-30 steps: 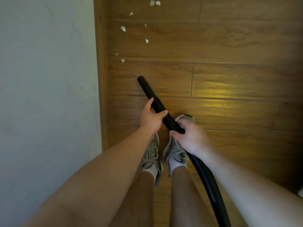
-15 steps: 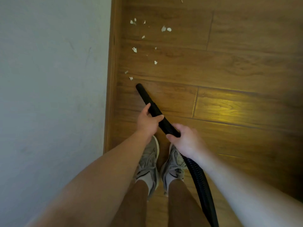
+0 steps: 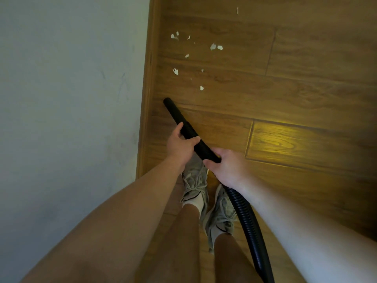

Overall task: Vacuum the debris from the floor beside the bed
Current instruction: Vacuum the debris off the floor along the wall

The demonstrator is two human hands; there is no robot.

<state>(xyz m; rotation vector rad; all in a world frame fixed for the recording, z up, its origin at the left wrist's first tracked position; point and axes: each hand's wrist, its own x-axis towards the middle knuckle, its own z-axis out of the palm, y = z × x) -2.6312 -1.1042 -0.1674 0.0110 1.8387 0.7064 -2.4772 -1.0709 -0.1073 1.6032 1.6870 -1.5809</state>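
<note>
Item: vacuum tube (image 3: 184, 125), black, rigid, smooth, round in section, lying at a slant from lower right to upper left above the floor (image 3: 306, 88); its open end sits low by the wooden strip (image 3: 148, 99) that borders the pale surface (image 3: 71, 99) on the left, and whether the end touches the boards cannot be told. Joined part: hose (image 3: 250, 227), black, ribbed, flexible, running from the rear of the tube down past the right leg and out of the lower edge of view. Grip: left hand (image 3: 179, 147) clasps the tube at mid-length, thumb over the top and fingers curled beneath; right hand (image 3: 227, 167) clasps the rear end of the tube where the hose begins, fingers wrapped round it. Item: debris (image 3: 216, 46), about ten small white scraps, thin, irregular, of mixed size, scattered on the floor beyond the tube's end and near the wooden strip; the nearest scrap lies just ahead of the end and apart from it, one lone sliver lies far up the boards. Floor: brown wood-grain planks with a patch of light (image 3: 295, 139), yellow, to the right. Below the hands: two grey shoes (image 3: 194, 180) with white socks (image 3: 195, 203).
</note>
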